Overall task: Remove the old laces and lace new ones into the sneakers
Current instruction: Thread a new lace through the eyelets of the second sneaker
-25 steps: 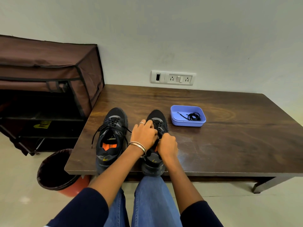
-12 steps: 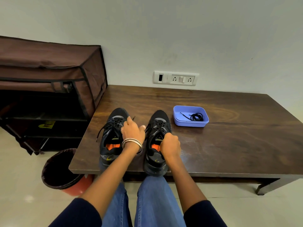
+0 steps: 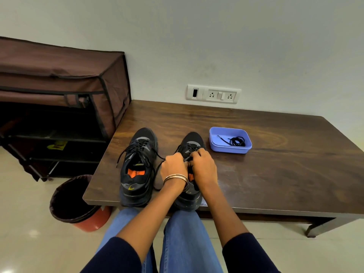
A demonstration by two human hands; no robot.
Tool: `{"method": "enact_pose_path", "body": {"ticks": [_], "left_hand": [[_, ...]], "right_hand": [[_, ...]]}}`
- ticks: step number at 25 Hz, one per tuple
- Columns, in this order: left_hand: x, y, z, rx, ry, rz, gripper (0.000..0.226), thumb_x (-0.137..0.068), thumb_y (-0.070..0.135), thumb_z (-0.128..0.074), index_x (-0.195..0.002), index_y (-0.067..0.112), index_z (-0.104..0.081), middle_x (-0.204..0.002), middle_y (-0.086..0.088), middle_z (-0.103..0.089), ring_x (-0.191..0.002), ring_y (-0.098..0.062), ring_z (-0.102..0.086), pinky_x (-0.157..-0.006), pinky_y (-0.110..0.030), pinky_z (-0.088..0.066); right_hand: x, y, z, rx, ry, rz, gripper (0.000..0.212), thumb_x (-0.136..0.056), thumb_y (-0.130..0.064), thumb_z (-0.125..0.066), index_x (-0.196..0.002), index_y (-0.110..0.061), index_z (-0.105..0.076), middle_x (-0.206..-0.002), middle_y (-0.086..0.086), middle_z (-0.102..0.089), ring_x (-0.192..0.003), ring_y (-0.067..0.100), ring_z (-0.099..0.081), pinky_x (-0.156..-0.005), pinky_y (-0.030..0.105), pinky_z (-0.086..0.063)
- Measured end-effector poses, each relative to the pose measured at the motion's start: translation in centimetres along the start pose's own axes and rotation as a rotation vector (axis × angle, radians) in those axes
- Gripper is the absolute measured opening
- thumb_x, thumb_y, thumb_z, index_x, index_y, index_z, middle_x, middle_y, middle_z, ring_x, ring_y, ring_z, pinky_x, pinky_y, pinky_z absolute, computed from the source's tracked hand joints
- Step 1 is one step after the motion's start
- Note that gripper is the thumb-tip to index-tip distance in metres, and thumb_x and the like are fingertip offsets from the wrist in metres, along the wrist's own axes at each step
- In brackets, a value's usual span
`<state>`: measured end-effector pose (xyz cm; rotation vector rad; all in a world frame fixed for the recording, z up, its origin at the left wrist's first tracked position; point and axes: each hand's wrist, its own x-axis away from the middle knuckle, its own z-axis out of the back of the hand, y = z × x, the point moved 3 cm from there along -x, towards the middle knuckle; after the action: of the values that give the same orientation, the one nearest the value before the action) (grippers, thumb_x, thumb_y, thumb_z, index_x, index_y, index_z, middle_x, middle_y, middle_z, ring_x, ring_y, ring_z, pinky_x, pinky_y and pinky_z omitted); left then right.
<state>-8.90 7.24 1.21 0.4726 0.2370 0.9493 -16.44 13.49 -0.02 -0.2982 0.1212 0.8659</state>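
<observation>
Two black sneakers stand side by side at the near edge of the wooden table (image 3: 275,174). The left sneaker (image 3: 137,166) has loose black laces spread out and an orange insole label. Over the right sneaker (image 3: 192,142) both hands work with curled fingers. My left hand (image 3: 174,166), with bangles on the wrist, grips the black lace at the tongue. My right hand (image 3: 202,166) pinches the lace beside it. A lace strand (image 3: 157,174) loops off to the left of my left hand. A coiled black lace (image 3: 237,141) lies in a blue tray (image 3: 214,144).
A brown fabric shoe rack (image 3: 65,95) stands to the left of the table. A red bin with a dark liner (image 3: 78,205) sits on the floor by the table corner. A wall socket panel (image 3: 213,94) is behind the table. My knees are under the table edge.
My left hand has moved from the gap between the sneakers onto the right sneaker. My right hand has shifted forward toward the toe. Both now meet over its laces.
</observation>
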Motion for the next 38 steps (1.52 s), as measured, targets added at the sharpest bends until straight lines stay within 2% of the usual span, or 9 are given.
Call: {"method": "enact_pose_path", "body": {"ticks": [5, 8, 11, 16, 20, 27, 30, 35, 38], "left_hand": [[0.2, -0.5, -0.5, 0.024, 0.037, 0.02, 0.027, -0.095, 0.035, -0.052, -0.107, 0.014, -0.066, -0.102, -0.013, -0.066, -0.098, -0.034, -0.063, -0.072, -0.036, -0.05], [0.2, -0.5, -0.4, 0.018, 0.039, 0.036, 0.027, -0.096, 0.034, -0.051, -0.106, 0.014, -0.067, -0.103, -0.013, -0.066, -0.098, -0.034, -0.063, -0.072, -0.036, -0.05], [0.3, -0.3, -0.5, -0.004, 0.033, 0.048, 0.027, -0.096, 0.033, -0.051, -0.108, 0.015, -0.066, -0.104, -0.011, -0.066, -0.099, -0.033, -0.063, -0.071, -0.036, -0.05], [0.4, -0.3, -0.3, 0.017, 0.018, 0.056, 0.023, -0.095, 0.033, -0.053, -0.11, 0.021, -0.066, -0.107, -0.008, -0.064, -0.101, -0.031, -0.062, -0.071, -0.035, -0.049], [0.7, -0.6, 0.0, 0.073, 0.026, 0.074, 0.019, -0.094, 0.032, -0.056, -0.107, 0.025, -0.068, -0.105, -0.007, -0.065, -0.099, -0.029, -0.063, -0.07, -0.034, -0.049], [0.8, -0.4, 0.0, 0.091, 0.024, 0.087, 0.019, -0.094, 0.03, -0.055, -0.106, 0.024, -0.068, -0.105, -0.008, -0.064, -0.098, -0.031, -0.062, -0.068, -0.035, -0.047], [0.8, -0.4, 0.0, 0.084, 0.025, 0.081, 0.019, -0.095, 0.03, -0.054, -0.105, 0.022, -0.068, -0.105, -0.008, -0.064, -0.098, -0.031, -0.063, -0.067, -0.035, -0.046], [0.8, -0.4, 0.0, 0.04, 0.031, 0.063, 0.02, -0.096, 0.025, -0.05, -0.108, 0.02, -0.065, -0.107, -0.009, -0.063, -0.098, -0.031, -0.062, -0.068, -0.035, -0.047], [0.7, -0.5, -0.1, 0.04, 0.024, 0.066, 0.02, -0.097, 0.023, -0.048, -0.107, 0.02, -0.065, -0.107, -0.01, -0.063, -0.097, -0.032, -0.062, -0.065, -0.035, -0.046]], "right_hand": [[-0.3, 0.6, 0.0, -0.16, 0.124, -0.072, 0.018, -0.095, -0.019, -0.052, -0.098, -0.004, -0.061, -0.098, 0.013, -0.064, -0.088, 0.032, -0.061, -0.07, 0.037, -0.044], [0.6, 2.5, -0.1, -0.702, 0.324, -0.542, 0.009, -0.088, -0.012, -0.057, -0.083, -0.007, -0.062, -0.077, 0.006, -0.068, -0.075, 0.026, -0.066, -0.073, 0.038, -0.053], [0.9, 3.4, -0.3, -1.211, 0.325, -0.935, 0.016, -0.083, 0.001, -0.05, -0.09, -0.008, -0.061, -0.086, 0.012, -0.07, -0.074, 0.022, -0.071, -0.077, 0.041, -0.06], [-0.8, 1.3, 1.6, -0.407, 0.044, -0.264, 0.03, -0.083, -0.01, -0.063, -0.111, -0.021, -0.065, -0.119, -0.001, -0.055, -0.116, 0.021, -0.044, -0.095, 0.041, -0.04], [-0.8, 0.0, 0.9, 0.04, -0.034, -0.091, 0.017, -0.09, -0.019, -0.058, -0.102, -0.022, -0.07, -0.113, -0.002, -0.061, -0.109, 0.022, -0.049, -0.088, 0.04, -0.039], [2.3, 3.7, 2.1, -1.699, 0.555, -0.852, 0.018, -0.089, 0.005, -0.05, -0.085, -0.008, -0.06, -0.08, 0.008, -0.066, -0.079, 0.021, -0.064, -0.076, 0.038, -0.054], [2.7, 4.0, 2.4, -1.194, 0.582, -0.922, 0.022, -0.087, -0.004, -0.055, -0.105, -0.016, -0.06, -0.098, 0.001, -0.064, -0.095, 0.021, -0.06, -0.079, 0.032, -0.048], [0.2, -1.1, 2.5, -0.004, 0.082, -0.138, 0.018, -0.086, -0.019, -0.061, -0.103, -0.024, -0.066, -0.122, -0.004, -0.053, -0.12, 0.022, -0.037, -0.094, 0.045, -0.026], [-0.1, -2.0, 2.1, 0.204, -0.025, -0.058, 0.014, -0.092, -0.015, -0.053, -0.099, -0.017, -0.064, -0.117, 0.003, -0.059, -0.113, 0.025, -0.047, -0.093, 0.043, -0.034]]}}
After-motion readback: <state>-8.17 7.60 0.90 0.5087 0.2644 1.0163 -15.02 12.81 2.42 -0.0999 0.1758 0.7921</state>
